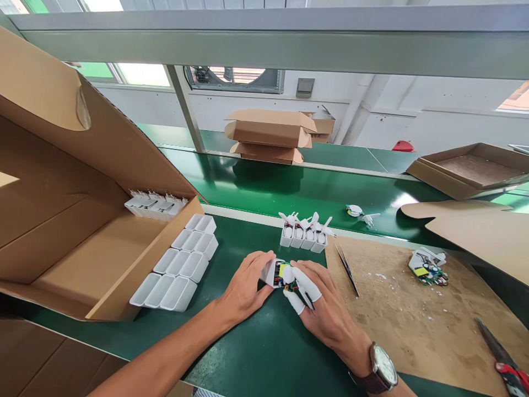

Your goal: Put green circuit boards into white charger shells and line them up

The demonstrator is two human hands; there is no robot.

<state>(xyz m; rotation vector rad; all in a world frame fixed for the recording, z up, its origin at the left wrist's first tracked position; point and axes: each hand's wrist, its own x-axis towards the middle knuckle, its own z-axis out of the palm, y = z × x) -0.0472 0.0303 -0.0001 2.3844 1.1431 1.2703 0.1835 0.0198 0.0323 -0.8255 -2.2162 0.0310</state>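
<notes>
My left hand (244,284) grips a small white plastic housing (270,271) low in the middle of the green mat. My right hand (320,309), with white finger cots on two fingers and a watch on the wrist, pinches a green circuit board (285,274) at the housing's open end. A thin dark tool lies along the right fingers. Just beyond the hands stands a row of white housings (303,236) with boards and white prongs sticking up.
A big open cardboard box (61,231) stands on the left with white parts (155,204) inside. Empty white housings (182,267) lie in rows beside it. Tweezers (346,267), a loose board (427,269) and red-handled cutters (502,358) rest on a cardboard sheet (409,314).
</notes>
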